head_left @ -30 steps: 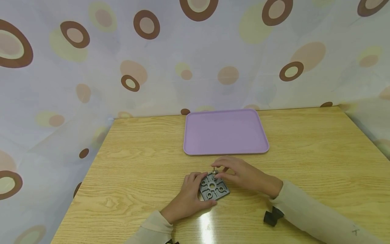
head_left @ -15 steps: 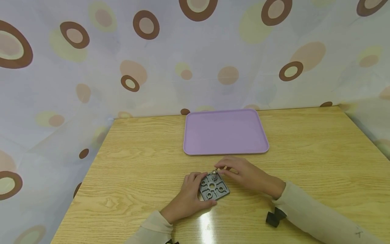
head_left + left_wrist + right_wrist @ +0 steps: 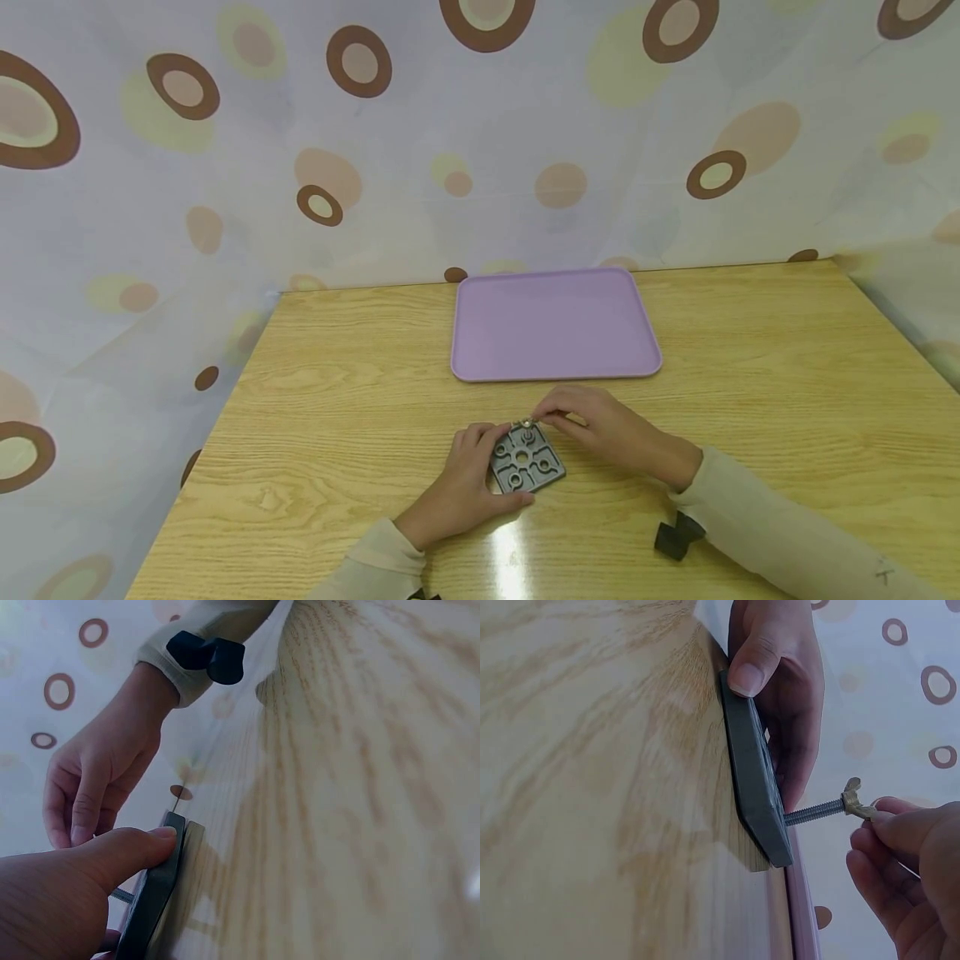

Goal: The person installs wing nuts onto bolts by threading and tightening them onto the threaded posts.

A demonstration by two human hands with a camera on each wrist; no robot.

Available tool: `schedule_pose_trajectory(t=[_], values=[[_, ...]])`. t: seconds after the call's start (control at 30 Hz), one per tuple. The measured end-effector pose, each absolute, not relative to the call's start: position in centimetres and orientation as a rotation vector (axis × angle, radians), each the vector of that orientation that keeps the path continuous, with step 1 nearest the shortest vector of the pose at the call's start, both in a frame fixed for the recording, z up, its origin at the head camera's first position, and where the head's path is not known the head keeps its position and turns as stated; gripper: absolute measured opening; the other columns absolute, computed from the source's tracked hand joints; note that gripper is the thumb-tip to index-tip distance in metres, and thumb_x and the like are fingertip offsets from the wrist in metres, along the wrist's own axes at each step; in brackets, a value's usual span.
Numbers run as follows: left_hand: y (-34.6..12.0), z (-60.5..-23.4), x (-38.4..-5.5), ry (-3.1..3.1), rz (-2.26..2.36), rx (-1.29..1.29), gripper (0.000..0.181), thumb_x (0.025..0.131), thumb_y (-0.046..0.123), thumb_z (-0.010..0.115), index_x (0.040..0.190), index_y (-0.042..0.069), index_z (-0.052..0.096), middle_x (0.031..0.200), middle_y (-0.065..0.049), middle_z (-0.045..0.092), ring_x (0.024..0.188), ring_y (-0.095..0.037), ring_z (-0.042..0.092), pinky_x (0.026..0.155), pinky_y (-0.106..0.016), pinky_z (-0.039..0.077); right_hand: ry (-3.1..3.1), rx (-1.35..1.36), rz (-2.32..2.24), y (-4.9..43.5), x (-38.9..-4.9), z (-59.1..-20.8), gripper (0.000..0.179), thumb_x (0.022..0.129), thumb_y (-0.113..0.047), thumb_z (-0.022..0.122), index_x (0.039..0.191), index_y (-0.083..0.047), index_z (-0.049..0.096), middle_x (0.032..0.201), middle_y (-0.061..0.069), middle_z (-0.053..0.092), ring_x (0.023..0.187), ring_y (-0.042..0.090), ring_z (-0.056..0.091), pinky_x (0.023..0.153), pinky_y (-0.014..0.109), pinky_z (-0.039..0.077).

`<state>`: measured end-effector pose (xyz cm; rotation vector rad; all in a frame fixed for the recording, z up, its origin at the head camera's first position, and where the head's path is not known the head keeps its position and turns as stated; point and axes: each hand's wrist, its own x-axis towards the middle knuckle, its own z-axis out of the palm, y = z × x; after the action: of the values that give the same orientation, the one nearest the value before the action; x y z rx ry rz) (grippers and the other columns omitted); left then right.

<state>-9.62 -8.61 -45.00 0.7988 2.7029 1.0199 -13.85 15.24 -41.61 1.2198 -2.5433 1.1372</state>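
Note:
A dark grey square metal plate [image 3: 527,465] with several holes lies flat on the wooden table [image 3: 337,417]. My left hand [image 3: 468,483] grips its left edge, thumb on the near side [image 3: 744,675]. A threaded bolt [image 3: 817,812] with a brass wing nut [image 3: 853,801] stands up from the plate's far corner [image 3: 527,425]. My right hand [image 3: 592,425] pinches the wing nut with its fingertips [image 3: 885,821]. In the left wrist view the plate [image 3: 154,900] is seen edge-on under my thumb [image 3: 127,851].
An empty lilac tray [image 3: 555,325] sits on the table just beyond the hands. A patterned curtain [image 3: 480,133] surrounds the table on three sides. A black wrist-camera mount [image 3: 675,537] hangs under my right sleeve.
My right hand's fingers have shifted slightly at the wing nut and curled in a little. The left hand and plate have not moved.

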Motion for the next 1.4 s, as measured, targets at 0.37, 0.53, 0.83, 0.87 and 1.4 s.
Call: schedule_pose_trajectory(t=[0.37, 0.53, 0.83, 0.87, 1.4], values=[[-8.62, -44.97, -9.59, 2.708, 1.021, 0.799, 0.087, 0.075, 0.051, 0.071, 0.141, 0.010, 0.034, 0.129, -0.003, 0.037, 0.115, -0.018, 0.030, 0.091, -0.036, 0.036, -2.533, 1.262, 1.175, 15.21, -13.90, -41.91, 0.015, 0.091, -0.010, 0.059, 0.103, -0.015, 0.065, 0.102, -0.010, 0.062, 0.095, 0.007, 0.058, 0.081, 0.026, 0.047], [-8.63, -45.01, -9.58, 2.706, 1.022, 0.804, 0.087, 0.075, 0.052, 0.070, 0.141, 0.009, 0.034, 0.129, -0.003, 0.037, 0.114, -0.018, 0.031, 0.090, -0.035, 0.036, -2.539, 1.276, 1.197, 15.14, -13.81, -41.97, 0.017, 0.091, -0.008, 0.059, 0.105, -0.016, 0.065, 0.102, -0.010, 0.062, 0.094, 0.006, 0.057, 0.080, 0.026, 0.047], [-8.63, -45.06, -9.57, 2.710, 1.016, 0.809, 0.087, 0.075, 0.051, 0.070, 0.141, 0.008, 0.034, 0.128, -0.003, 0.037, 0.114, -0.018, 0.031, 0.089, -0.034, 0.037, -2.555, 1.262, 1.232, 14.87, -13.76, -42.13, 0.019, 0.092, -0.015, 0.058, 0.110, -0.011, 0.062, 0.105, -0.004, 0.061, 0.091, 0.008, 0.058, 0.078, 0.025, 0.048], [-8.63, -45.06, -9.58, 2.713, 1.013, 0.810, 0.087, 0.075, 0.051, 0.070, 0.141, 0.008, 0.034, 0.128, -0.003, 0.037, 0.114, -0.018, 0.031, 0.089, -0.034, 0.037, -2.557, 1.257, 1.235, 14.84, -13.75, -42.14, 0.021, 0.093, -0.017, 0.058, 0.112, -0.011, 0.061, 0.107, -0.004, 0.060, 0.093, 0.009, 0.058, 0.079, 0.026, 0.048], [-8.59, -45.16, -9.64, 2.725, 1.002, 0.822, 0.087, 0.075, 0.052, 0.070, 0.141, 0.007, 0.035, 0.127, -0.003, 0.038, 0.112, -0.017, 0.031, 0.087, -0.032, 0.036, -2.606, 1.264, 1.261, 14.32, -13.81, -42.28, 0.037, 0.092, -0.018, 0.059, 0.126, -0.005, 0.054, 0.125, 0.002, 0.053, 0.109, 0.019, 0.054, 0.085, 0.028, 0.047]])
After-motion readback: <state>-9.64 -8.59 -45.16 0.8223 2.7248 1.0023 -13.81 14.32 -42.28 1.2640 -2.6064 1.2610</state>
